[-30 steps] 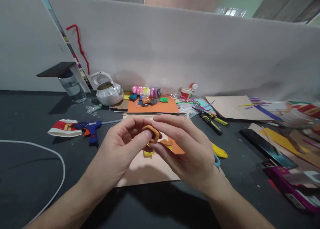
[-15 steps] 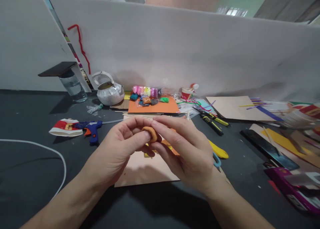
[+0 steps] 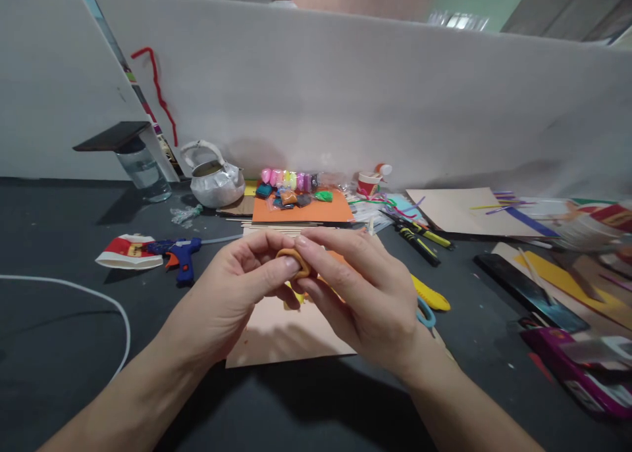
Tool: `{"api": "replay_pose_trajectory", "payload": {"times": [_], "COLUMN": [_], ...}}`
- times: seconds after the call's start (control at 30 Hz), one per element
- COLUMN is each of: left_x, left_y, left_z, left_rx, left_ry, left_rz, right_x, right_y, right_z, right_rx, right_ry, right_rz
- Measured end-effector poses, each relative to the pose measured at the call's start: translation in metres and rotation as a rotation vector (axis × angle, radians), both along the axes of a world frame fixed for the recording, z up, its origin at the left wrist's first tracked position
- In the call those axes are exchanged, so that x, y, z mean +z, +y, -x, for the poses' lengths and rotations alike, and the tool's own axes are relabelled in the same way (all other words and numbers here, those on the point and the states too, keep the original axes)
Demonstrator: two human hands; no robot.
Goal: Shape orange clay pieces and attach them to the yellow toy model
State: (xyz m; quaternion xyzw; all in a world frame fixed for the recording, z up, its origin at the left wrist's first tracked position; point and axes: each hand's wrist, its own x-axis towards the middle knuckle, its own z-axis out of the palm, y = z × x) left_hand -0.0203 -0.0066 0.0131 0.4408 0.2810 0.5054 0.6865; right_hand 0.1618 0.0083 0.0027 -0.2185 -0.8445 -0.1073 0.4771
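Between my two hands is a small piece of orange modelling clay [image 3: 301, 266], bent into a rounded, ring-like shape. My left hand [image 3: 237, 287] pinches it from the left, the thumb pressed on its face. On the other side my right hand [image 3: 372, 294] grips its edge with thumb and fingers. Both hands hover over a pale sheet of card [image 3: 281, 337]. Under the fingers some yellow and orange pieces show in part; the hands cover the rest of them.
Left of the hands lie a blue glue gun [image 3: 184, 258] and a flattened paper cup [image 3: 129, 252]. Behind stand a silver kettle [image 3: 217, 183] and packets of coloured clay [image 3: 291, 179]. To the right are pliers [image 3: 417, 241], a yellow cutter [image 3: 430, 293], a phone [image 3: 528, 294] and a purple tool [image 3: 575, 373].
The clay piece has tilted slightly, and its rim now looks thinner and more hollow. My fingers have shifted a little on it; both hands stay in nearly the same place.
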Motion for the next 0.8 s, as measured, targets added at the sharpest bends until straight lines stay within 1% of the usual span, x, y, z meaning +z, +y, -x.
{"api": "replay_pose_trajectory", "payload": {"times": [0.27,0.47,0.53,0.6,0.67,0.73,0.8], "left_x": [-0.005,-0.007,-0.007,-0.009,-0.014,-0.024,-0.037], "left_y": [0.002,0.005,0.007,0.010,0.012,0.014,0.014], "left_z": [0.003,0.003,0.005,0.008,0.015,0.023,0.031], "left_rx": [-0.010,0.054,0.054,0.071,0.097,0.115,0.125], "left_ry": [0.026,0.121,0.143,0.182,0.256,0.385,0.513], "left_rz": [-0.032,-0.029,-0.032,-0.031,-0.030,-0.014,0.021], "right_x": [-0.004,-0.007,-0.003,0.003,0.006,0.003,-0.008], "right_y": [0.002,0.004,0.003,0.002,0.001,0.002,0.004], "right_z": [0.001,0.004,0.003,-0.003,-0.011,-0.020,-0.030], "right_rx": [0.012,-0.015,-0.014,-0.020,-0.038,-0.078,-0.130], "right_ry": [-0.005,-0.020,-0.024,-0.009,0.020,-0.004,-0.122], "right_rz": [0.005,-0.037,0.015,0.115,0.216,0.298,0.381]}}
